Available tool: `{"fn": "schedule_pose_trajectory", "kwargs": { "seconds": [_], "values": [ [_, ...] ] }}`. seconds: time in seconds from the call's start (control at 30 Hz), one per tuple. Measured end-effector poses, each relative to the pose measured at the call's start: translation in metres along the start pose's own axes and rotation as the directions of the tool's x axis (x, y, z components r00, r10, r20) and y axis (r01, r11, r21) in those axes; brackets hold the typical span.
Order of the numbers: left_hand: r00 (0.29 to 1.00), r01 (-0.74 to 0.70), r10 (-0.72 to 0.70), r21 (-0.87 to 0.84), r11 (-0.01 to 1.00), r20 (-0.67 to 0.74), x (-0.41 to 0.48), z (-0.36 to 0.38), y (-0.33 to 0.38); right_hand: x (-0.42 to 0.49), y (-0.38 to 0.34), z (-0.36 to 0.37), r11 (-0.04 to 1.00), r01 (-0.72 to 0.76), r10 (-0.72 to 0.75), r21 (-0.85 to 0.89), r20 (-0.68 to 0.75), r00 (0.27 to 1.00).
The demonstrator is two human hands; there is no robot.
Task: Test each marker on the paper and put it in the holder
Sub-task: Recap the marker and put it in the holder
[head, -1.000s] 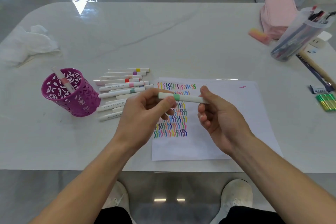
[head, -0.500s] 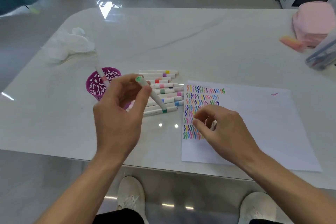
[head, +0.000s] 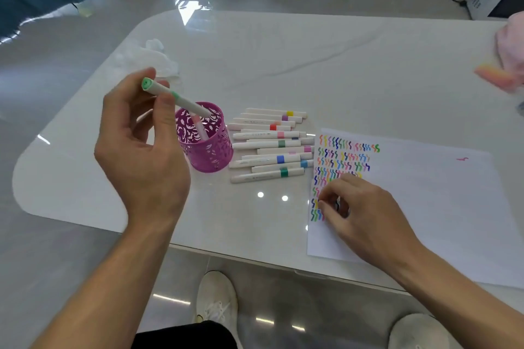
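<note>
My left hand (head: 141, 150) pinches the green marker (head: 175, 98) between thumb and fingers, its lower end over the mouth of the purple holder (head: 209, 150). My right hand (head: 365, 215) rests with curled fingers on the paper (head: 425, 193) by the surface's front edge; I cannot tell if it holds anything. The loose markers (head: 269, 144) lie between holder and paper.

No text, brand or number is legible: the fine print along the barrels of the markers (head: 266, 160) lying on the table is too small and blurred to read, and the paper (head: 425, 193) carries only coloured squiggle strokes.
</note>
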State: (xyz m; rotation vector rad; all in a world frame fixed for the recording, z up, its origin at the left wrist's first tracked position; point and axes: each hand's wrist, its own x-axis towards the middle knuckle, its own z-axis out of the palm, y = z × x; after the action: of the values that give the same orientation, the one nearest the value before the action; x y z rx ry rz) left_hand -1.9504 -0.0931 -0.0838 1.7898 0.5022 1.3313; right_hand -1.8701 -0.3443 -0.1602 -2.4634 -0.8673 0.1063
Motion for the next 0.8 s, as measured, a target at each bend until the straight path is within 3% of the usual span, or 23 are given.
{"fn": "schedule_pose_trajectory", "kwargs": {
  "seconds": [0.27, 0.43, 0.63, 0.8],
  "values": [
    [0.972, 0.081, -0.148, 0.330, 0.941, 0.183, -0.011, 0.006, -0.022, 0.001, -0.003, 0.000, 1.000, -0.016, 0.016, 0.017, -0.021, 1.000],
    [0.962, 0.082, -0.191, 0.461, 0.884, 0.196, -0.016, 0.011, -0.026, -0.001, -0.003, -0.001, 1.000, -0.016, 0.016, 0.019, -0.004, 1.000],
    [0.972, -0.132, 0.025, 0.455, 0.881, 0.234, -0.022, 0.015, -0.017, 0.003, -0.001, 0.000, 0.999, -0.034, 0.035, 0.039, -0.020, 0.999],
    [0.871, -0.422, 0.251, 0.380, 0.823, 0.423, -0.043, 0.030, -0.013, 0.002, 0.003, -0.006, 0.999, -0.044, 0.045, 0.020, -0.043, 0.998]
  ]
}}
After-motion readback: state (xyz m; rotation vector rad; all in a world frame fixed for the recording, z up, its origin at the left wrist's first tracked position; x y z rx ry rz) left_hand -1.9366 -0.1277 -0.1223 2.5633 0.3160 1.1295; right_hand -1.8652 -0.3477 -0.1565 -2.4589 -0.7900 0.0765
